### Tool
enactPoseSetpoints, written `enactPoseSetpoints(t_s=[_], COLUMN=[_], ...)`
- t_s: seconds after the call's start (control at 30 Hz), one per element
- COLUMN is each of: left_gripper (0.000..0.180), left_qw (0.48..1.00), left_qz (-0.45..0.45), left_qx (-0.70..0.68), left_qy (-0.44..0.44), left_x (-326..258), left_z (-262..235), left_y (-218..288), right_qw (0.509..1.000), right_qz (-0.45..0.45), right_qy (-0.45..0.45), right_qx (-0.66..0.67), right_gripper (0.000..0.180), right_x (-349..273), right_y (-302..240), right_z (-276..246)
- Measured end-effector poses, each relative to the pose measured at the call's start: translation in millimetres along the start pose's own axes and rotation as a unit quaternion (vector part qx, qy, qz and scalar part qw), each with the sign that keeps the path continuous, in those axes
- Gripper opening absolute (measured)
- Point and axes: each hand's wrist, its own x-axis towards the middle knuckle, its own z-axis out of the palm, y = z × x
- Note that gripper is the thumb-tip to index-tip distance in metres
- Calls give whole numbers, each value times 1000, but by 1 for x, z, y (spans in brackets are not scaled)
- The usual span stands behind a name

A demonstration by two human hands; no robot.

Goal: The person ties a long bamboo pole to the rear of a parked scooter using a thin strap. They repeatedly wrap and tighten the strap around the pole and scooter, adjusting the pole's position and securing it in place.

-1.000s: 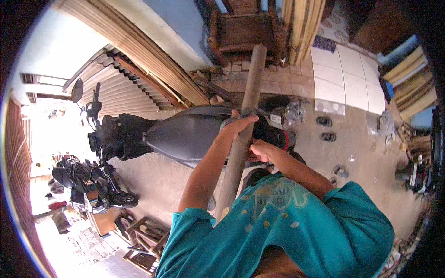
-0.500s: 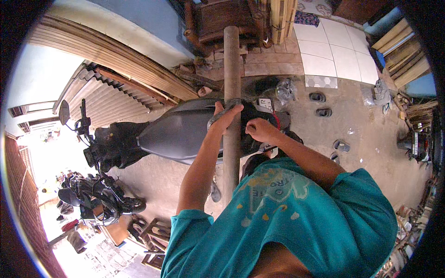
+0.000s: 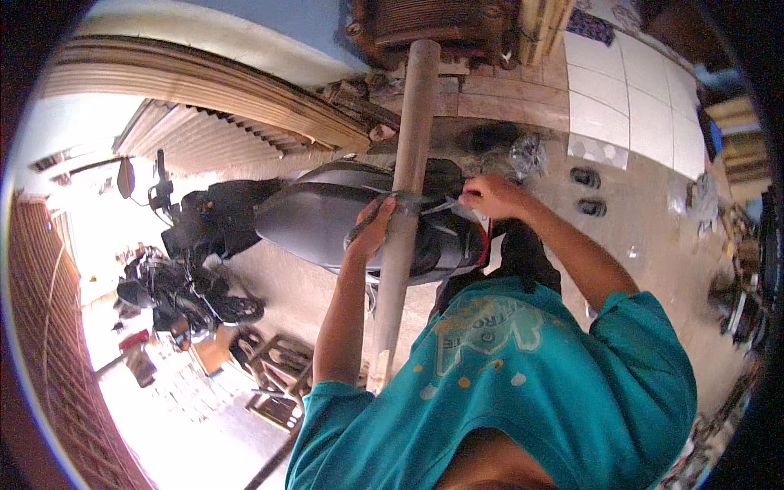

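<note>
A long round grey-brown pole (image 3: 416, 114) runs up the middle of the view, over a dark grey motorbike (image 3: 306, 216). My left hand (image 3: 374, 233) closes against the pole's left side, with its thumb along the surface. Some dark grey material (image 3: 357, 234) shows at that palm; its kind is unclear. Around the pole near my thumb lies a dark band, and a thin grey strip (image 3: 441, 203) stretches from it to the right. My right hand (image 3: 498, 198), fingers pinched together, grips the strip's far end, apart from the pole.
A wooden chair (image 3: 437, 24) stands beyond the pole's top end. Sandals (image 3: 585, 177) and a clear plastic bag (image 3: 528, 155) lie on the concrete floor to the right. Another motorbike (image 3: 184, 294) is parked at left. Corrugated sheets (image 3: 196, 135) lean at the upper left.
My right hand has moved right and away from the pole, drawing the strip out taut. My left hand has shifted slightly down the pole's left side. The pole now tilts more.
</note>
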Motion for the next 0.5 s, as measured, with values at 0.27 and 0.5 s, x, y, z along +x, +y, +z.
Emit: enactPoseSetpoints(t_s=[0.27,0.5], left_gripper=[31,35], left_qw=[956,880], left_qz=[82,118], left_qx=[-277,-429], left_qy=[45,166], left_x=[-34,7], left_z=[-68,-32], left_y=[62,51], right_qw=[977,898], right_qz=[-145,-50], right_qy=[25,-73], right_qx=[152,431], right_gripper=[28,33], right_x=[-2,29], right_y=[-38,-45], right_z=[17,69])
